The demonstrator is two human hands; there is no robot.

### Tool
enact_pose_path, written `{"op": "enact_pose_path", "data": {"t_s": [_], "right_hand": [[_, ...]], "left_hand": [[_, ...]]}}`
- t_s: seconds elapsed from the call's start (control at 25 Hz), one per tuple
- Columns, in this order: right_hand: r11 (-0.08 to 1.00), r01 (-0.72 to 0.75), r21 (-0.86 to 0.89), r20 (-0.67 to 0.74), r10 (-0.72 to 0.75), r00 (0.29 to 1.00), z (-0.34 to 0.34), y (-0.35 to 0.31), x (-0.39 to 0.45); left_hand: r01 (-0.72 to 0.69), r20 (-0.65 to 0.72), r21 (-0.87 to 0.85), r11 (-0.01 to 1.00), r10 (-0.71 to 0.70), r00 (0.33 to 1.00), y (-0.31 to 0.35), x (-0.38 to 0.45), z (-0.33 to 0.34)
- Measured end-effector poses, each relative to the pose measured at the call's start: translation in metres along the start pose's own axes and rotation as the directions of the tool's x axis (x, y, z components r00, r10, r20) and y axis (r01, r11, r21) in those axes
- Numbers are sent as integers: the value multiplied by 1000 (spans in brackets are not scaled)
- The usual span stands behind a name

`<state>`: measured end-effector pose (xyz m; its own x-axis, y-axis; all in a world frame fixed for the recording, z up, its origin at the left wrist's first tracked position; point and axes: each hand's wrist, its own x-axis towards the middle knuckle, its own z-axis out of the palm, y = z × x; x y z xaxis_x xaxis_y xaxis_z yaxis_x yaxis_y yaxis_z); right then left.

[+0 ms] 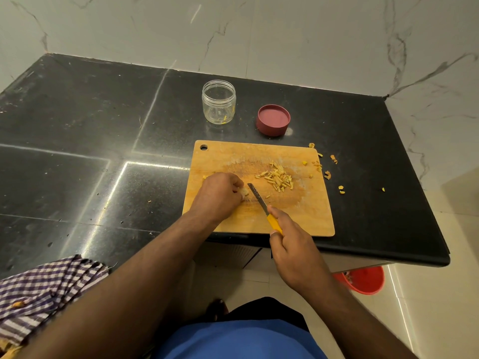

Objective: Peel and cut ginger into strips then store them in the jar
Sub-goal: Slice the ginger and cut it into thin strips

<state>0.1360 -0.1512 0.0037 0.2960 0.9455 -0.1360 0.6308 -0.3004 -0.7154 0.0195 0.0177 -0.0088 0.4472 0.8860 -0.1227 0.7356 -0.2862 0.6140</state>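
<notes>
A wooden cutting board [298,218] lies at the counter's front edge. My left hand [217,195] presses a small pale ginger piece [244,192] onto the board, mostly hidden under the fingers. My right hand [293,252] grips the yellow handle of a small knife [259,198], whose blade rests on the board just right of the ginger. A pile of cut ginger strips [278,178] lies on the board's right half. Behind the board stands an open clear jar [219,101] with a few yellow bits inside. Its maroon lid [273,119] sits to the right of it.
Ginger peel scraps [327,174] are scattered on the black counter [103,125] right of the board. A checked cloth [44,291] lies at the counter's near left. A red bucket [363,279] stands on the floor below the counter's right end. Marble walls close the back.
</notes>
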Motion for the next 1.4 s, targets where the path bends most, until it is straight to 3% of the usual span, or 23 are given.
{"op": "enact_pose_path", "data": {"t_s": [0.68, 1.04, 1.4], "right_hand": [[974, 57, -221, 64, -44, 997, 11, -17, 5], [990, 43, -132, 28, -40, 999, -3, -13, -22], [980, 39, -194, 76, -24, 997, 6, -24, 3]], "left_hand": [[-15, 3, 43, 999, 15, 1000, 5, 4, 5], [-9, 19, -5, 1000, 9, 1000, 3, 4, 3], [-5, 5, -7, 1000, 5, 1000, 1, 4, 5]]}}
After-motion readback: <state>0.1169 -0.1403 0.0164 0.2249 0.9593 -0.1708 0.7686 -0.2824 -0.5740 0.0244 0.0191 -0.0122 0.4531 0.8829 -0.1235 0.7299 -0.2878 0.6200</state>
